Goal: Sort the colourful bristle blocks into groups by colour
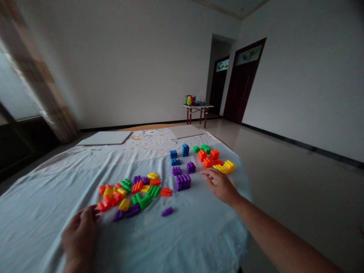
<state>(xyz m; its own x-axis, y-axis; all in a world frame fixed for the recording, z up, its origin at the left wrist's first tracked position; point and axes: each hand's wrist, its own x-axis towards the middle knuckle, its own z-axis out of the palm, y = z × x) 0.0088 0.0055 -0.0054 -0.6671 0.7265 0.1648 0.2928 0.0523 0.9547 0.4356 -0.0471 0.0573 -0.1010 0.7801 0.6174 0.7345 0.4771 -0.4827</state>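
My left hand [80, 230] is at the left end of a loose pile of plastic blocks, its fingers slightly bent and apart. Its fingertips reach the edge of an orange-red block [104, 205]; no grip on it shows. Yellow [124, 205], green [146, 202] and purple [133, 210] ribbed blocks lie in the same pile. Over the right side of the cloth, my right hand [219, 185] has its fingers stretched leftward with nothing visible in them. Near it stand a stacked purple block group [183, 182], a smaller purple group [191, 167] and yellow blocks [227, 167].
Blue groups [185, 150], green blocks [206, 148] and orange blocks [207, 162] sit farther back. One purple piece [167, 211] lies alone in front. Two flat boards [105, 138] [186, 131] rest at the table's far side. A small table [197, 106] holding bags stands behind.
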